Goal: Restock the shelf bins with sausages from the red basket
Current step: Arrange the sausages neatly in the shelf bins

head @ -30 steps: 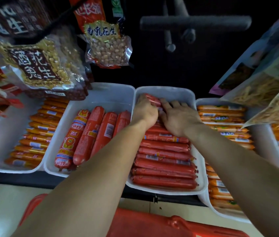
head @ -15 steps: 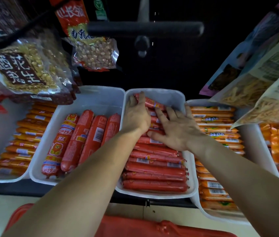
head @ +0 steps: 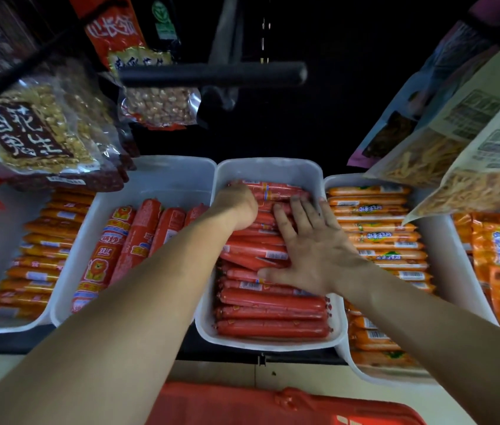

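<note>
– Both hands had shifted in the half second before this moment. The left hand (head: 238, 207), which had been open against the back wall of the middle bin (head: 268, 168), was now bent down over the left ends of the rearmost sausages (head: 273, 328). The right hand (head: 313, 253) had slid a little towards the back right corner.

– How were the fingers set?

– The right hand's fingers (head: 299, 210) were straight and spread apart, pressing flat on top of the pile. The left hand's fingers were hidden behind its knuckles, so I could not tell whether they gripped a sausage or only pushed on it.

– And the sausages themselves?

– They lay crosswise in the middle bin, stacked from front to back. One at the rear, tilted a moment earlier, now lay level along the back wall.

– What did that mean for the job?

– As I judged it, that handful was placed and was being squared up. The bin looked nearly full.

– Where was the red basket (head: 273, 406)?

– Low at the bottom edge, below the shelf, with only its rim showing. Its contents were out of sight. Bins of fat red sausages (head: 138, 240) and orange sausages (head: 377, 240) sat to either side.
</note>
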Motion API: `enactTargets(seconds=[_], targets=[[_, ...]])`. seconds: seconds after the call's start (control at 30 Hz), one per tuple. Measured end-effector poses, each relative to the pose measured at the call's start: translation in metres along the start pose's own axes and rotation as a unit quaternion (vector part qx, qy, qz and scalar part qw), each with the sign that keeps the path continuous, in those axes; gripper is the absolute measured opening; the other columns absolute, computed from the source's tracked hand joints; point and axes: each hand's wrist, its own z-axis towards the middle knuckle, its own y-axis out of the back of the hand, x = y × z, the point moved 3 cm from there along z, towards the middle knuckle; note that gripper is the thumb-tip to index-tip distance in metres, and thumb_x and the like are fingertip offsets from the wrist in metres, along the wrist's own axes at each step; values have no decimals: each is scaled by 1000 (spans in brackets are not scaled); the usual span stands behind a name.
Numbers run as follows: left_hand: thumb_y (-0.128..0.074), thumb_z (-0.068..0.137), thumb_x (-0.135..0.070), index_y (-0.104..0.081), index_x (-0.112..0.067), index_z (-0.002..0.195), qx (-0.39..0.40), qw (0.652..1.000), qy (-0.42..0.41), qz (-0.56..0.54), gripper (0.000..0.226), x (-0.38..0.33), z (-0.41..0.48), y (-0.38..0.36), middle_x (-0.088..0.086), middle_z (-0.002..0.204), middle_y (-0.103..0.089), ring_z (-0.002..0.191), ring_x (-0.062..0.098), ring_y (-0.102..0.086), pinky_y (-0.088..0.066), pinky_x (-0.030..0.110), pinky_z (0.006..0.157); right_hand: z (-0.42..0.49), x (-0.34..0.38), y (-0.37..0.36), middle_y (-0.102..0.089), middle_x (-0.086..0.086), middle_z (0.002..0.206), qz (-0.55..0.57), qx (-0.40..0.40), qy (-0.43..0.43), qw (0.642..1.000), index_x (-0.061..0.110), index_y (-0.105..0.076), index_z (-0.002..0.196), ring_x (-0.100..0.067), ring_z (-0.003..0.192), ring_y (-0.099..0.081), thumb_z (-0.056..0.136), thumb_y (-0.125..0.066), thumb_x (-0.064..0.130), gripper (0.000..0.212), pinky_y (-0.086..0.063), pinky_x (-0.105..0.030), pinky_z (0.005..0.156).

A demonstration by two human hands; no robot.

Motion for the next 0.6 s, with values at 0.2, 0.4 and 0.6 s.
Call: enactTargets(seconds=[0.2,0.4,0.6], targets=[[-37,101,-16,-48,-18,141,-37,991,15,-130,42,9,-8,12,10,138,-57,123,30,-56,-43,31,101,35,-20,15,-12,-15,164,-22,-2,22,1000,18,8,158,-28,152,-8,69,-16,96,121,8,-50,121],[-47,97,-12,-53,-24,140,-151,967,-74,-194,45,33,-65,24,1,131,-63,119,21,-59,-42,21,94,32,-24,28,6,-8,167,49,-14,-6,999,25,9,158,-25,153,8,88,-16,78,92,9,-48,122],[-46,102,-20,-36,-25,152,-125,972,-156,-125,51,72,-85,-5,-6,160,-29,148,14,-23,-18,32,120,21,17,-2,26,-11,162,24,-7,30,999,31,26,152,-30,150,22,84,-11,82,93,6,-57,120]])
